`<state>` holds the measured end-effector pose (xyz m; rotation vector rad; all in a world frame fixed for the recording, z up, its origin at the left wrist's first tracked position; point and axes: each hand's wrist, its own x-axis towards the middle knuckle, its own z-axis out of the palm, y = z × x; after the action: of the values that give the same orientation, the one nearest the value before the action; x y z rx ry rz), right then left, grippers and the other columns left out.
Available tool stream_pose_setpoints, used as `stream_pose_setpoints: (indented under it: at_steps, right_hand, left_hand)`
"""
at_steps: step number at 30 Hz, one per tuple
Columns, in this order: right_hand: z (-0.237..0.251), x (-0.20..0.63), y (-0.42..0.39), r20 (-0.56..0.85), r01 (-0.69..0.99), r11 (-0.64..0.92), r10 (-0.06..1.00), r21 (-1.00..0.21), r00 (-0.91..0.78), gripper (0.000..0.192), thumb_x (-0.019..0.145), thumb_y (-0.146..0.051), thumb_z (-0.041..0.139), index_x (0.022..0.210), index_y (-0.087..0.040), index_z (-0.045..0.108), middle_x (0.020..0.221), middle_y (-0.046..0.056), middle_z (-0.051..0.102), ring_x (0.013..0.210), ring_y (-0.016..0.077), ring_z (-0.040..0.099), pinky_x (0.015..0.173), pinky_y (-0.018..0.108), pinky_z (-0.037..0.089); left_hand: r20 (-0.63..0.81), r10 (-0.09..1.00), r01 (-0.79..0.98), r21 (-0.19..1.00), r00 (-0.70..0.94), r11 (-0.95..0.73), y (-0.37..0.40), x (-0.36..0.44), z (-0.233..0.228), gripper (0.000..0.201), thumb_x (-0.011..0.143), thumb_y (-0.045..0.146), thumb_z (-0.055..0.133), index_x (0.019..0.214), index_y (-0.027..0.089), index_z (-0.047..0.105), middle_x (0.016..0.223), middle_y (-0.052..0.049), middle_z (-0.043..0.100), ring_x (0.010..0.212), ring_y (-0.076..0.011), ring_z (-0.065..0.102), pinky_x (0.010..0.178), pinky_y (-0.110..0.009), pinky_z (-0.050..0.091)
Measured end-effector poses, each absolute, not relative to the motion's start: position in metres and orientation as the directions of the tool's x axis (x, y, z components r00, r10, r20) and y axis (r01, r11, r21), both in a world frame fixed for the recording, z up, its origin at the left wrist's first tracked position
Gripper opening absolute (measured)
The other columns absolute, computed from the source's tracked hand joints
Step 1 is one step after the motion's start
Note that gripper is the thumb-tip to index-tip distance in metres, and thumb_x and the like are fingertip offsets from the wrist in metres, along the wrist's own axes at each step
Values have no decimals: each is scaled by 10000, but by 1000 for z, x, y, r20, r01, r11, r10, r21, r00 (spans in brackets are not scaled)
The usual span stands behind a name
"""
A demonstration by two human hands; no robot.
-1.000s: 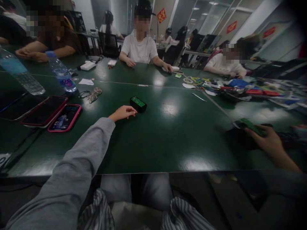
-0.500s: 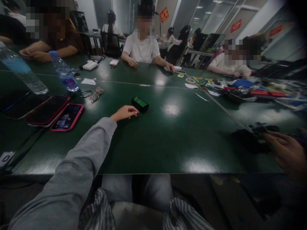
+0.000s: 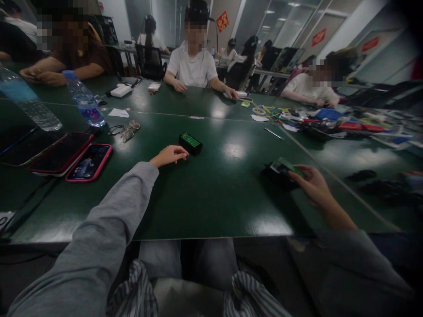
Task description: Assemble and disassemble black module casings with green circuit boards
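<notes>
My left hand (image 3: 169, 155) rests on the dark green table (image 3: 211, 198), fingers loosely curled, its fingertips just short of a small black box with a green top (image 3: 191, 143). It holds nothing. My right hand (image 3: 312, 185) is over the table at the right and grips a green circuit board (image 3: 287, 166) by its near end. The board hovers over a black box (image 3: 276, 175) that lies on the table right under it. Both arms wear grey sleeves.
Two red-cased phones (image 3: 89, 162) and a dark one lie at the left, with two water bottles (image 3: 84, 99) and glasses (image 3: 127, 130) behind. Other people sit across the table. Cables, tools and parts (image 3: 330, 121) clutter the far right. A metal tool (image 3: 274, 134) lies mid-table.
My right hand has come in from the far right edge toward the middle, now gripping a green board over a black box. The left hand has stayed by its box.
</notes>
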<state>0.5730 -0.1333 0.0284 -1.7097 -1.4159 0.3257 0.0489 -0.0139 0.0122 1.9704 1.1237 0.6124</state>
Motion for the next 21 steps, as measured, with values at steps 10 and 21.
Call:
stream_pose_setpoints:
  at_steps: [10,21]
  right_hand:
    - [32,338,-100,436,635,613,787,-471,-436,527,867,-580,595,1262,-239,520,1310,147,529,1268,337,469,1054,587,399]
    - [17,266,-69,552,561,666,737,-492,-390,420,929,-495,535,1225,-198,533,1186,136,567,1145,281,533,1022,482,447]
  left_hand:
    - [69,892,342,908,448,-243,-18,49,18,350,865,366,619,1097,111,679,961,-115,736,514,-49,523,507,-205,441]
    - [60,953,338,927,298,-164,-30,54,33,408,915,470,547,1097,132,687,854,-59,671,569,-62,531,497,-184,412]
